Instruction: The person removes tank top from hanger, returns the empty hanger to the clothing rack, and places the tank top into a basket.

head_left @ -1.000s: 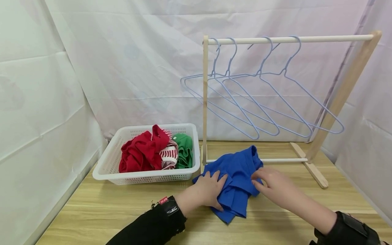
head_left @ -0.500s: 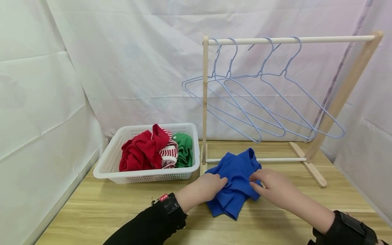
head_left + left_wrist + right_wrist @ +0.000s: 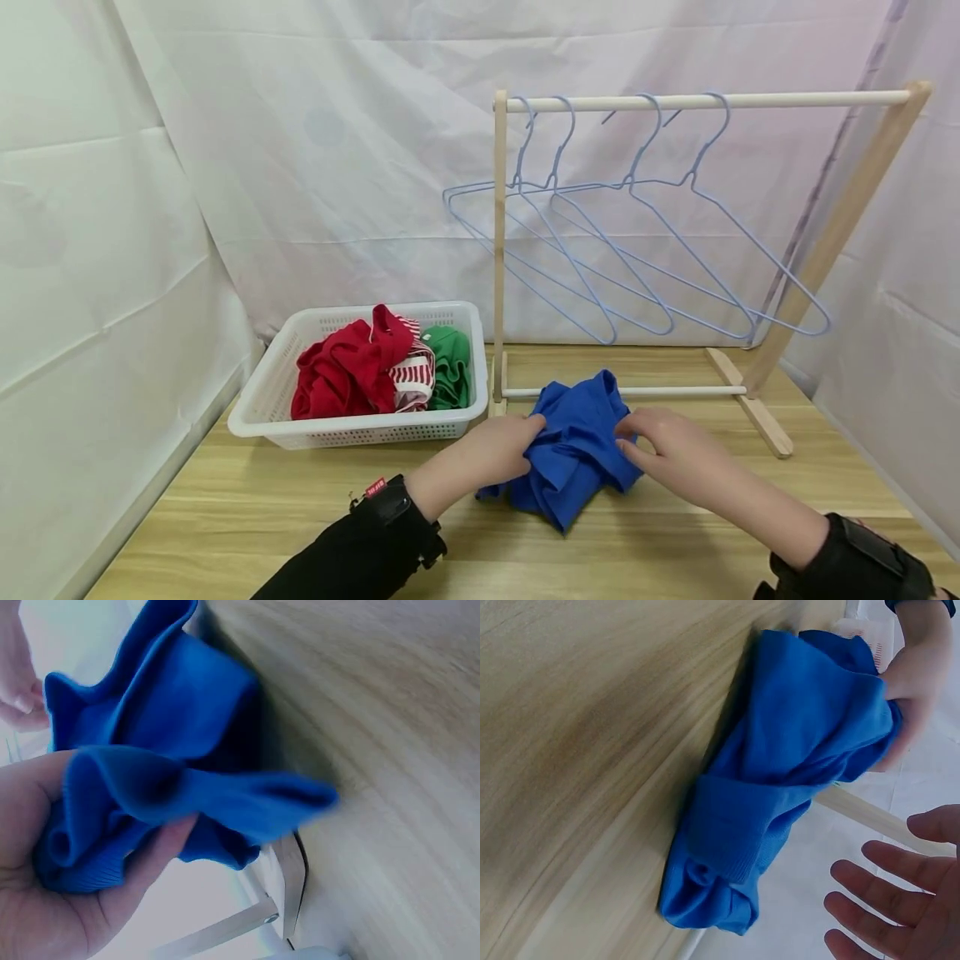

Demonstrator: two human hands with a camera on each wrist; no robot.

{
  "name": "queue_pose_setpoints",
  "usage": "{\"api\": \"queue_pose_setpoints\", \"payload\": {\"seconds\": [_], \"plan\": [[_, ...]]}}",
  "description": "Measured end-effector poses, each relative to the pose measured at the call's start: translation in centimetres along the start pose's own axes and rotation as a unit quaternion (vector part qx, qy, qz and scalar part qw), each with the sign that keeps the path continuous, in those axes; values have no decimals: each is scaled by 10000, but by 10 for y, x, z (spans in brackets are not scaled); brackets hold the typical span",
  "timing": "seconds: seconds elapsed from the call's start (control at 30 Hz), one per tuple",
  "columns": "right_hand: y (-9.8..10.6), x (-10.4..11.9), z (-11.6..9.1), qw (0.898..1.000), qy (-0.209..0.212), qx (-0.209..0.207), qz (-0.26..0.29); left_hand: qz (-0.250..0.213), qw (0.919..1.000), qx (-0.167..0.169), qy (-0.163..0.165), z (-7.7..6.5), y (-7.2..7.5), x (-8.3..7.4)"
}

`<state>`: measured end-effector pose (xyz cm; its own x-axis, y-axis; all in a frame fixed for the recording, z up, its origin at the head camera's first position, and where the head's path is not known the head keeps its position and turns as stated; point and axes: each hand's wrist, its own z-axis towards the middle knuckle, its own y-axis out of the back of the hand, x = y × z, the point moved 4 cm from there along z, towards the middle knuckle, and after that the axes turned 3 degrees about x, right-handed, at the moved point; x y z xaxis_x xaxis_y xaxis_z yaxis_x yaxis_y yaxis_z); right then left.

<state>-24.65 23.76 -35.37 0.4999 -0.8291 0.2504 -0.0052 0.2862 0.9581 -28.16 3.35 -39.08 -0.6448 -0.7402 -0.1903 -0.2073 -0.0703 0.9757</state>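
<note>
A crumpled blue garment (image 3: 573, 454) with a ribbed edge lies on the wooden table in front of the rack. My left hand (image 3: 498, 450) grips its left side; in the left wrist view the thumb and fingers of that hand (image 3: 97, 900) pinch a fold of the blue cloth (image 3: 180, 712). Beside the garment's right side hovers my right hand (image 3: 667, 454), fingers loosely bent. The right wrist view shows this hand (image 3: 900, 900) with fingers spread and holding nothing, apart from the cloth (image 3: 780, 750).
A white plastic basket (image 3: 255, 408) at the left holds a red garment (image 3: 348, 367), a red-and-white striped one (image 3: 414, 375) and a green one (image 3: 448, 367). Behind the cloth stands a wooden rack (image 3: 501, 250) with several light-blue hangers (image 3: 637, 179) on its top bar (image 3: 810, 99).
My left hand has gone from lying spread on the blue garment to pinching its left side, and the cloth has bunched up. The right hand has barely moved.
</note>
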Motion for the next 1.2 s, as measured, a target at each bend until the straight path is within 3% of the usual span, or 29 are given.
{"api": "queue_pose_setpoints", "payload": {"seconds": [0.13, 0.23, 0.33, 0.5, 0.7, 1.0, 1.07, 1.2], "plan": [[3, 0, 0, 10000, -24, -40, 7, -712, 9964, -417, 208, -6, 8, 7], [6, -1, 0, 9999, -124, -80, 56, -1412, 9860, -800, 385, -11, 14, 13], [10, -2, 1, 9998, -152, -129, 74, -2243, 9660, -1147, 586, -15, 20, 19], [17, -1, 0, 9996, -74, -267, 48, -3532, 9192, -1478, 924, -21, 24, 27], [21, -1, 0, 9994, -71, -342, -39, -4309, 8720, -2025, 1135, -30, 34, 36], [22, -3, -1, 9992, -130, -343, -136, -4840, 8327, -2540, 885, -52, 61, 38], [21, -3, -1, 9992, -154, -326, -161, -4987, 8237, -2580, 794, -62, 73, 32], [22, -3, 0, 9992, -122, -340, -186, -5353, 7999, -2651, 577, -75, 87, 29]]}}
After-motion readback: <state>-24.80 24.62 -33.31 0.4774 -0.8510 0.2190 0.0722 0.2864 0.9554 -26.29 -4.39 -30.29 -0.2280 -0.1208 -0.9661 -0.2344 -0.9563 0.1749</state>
